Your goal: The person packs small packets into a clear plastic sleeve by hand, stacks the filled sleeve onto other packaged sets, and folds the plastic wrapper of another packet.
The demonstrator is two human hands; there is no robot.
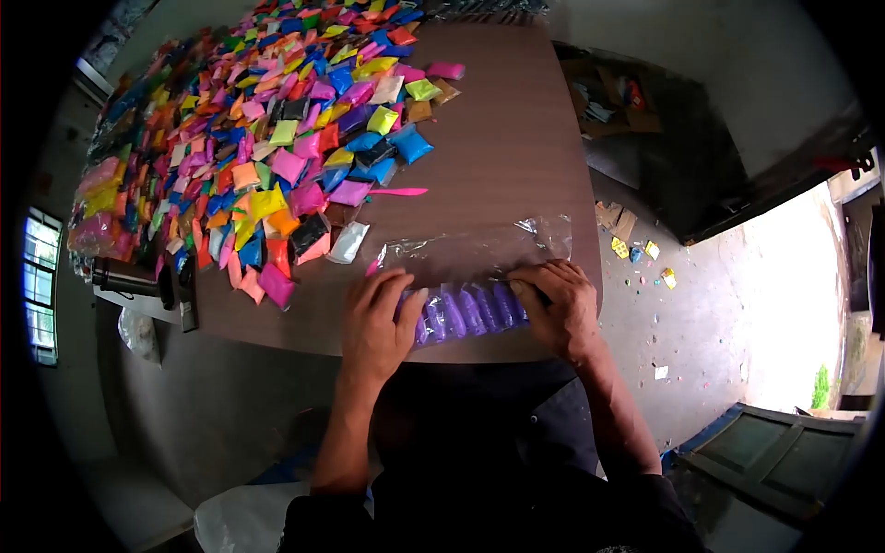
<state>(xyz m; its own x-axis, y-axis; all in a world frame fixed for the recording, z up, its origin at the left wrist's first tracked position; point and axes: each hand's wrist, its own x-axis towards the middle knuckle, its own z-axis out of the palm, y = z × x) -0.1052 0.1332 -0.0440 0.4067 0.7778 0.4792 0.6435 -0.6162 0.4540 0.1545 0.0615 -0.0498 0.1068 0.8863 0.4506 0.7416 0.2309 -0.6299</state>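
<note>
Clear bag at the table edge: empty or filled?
Partly filled: purple packets line the near side of the clear bag; its far part looks flat.

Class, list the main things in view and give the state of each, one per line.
Left hand: fingers bent, at the purple row
Right hand: fingers bent, at its other end
Purple packets: side by side
Clear plastic: wrinkled, spread out
Coloured packets: loosely heaped
Cardboard box: open
Pink strip: lying flat

Person, dark clothes, bare L hand (378, 318) & R hand (558, 300).
Blk L sleeve (323, 525) & R sleeve (650, 516), both ending partway up forearm; v. dark trousers (558, 419) w/ 1 sm. round pale spot.
</note>
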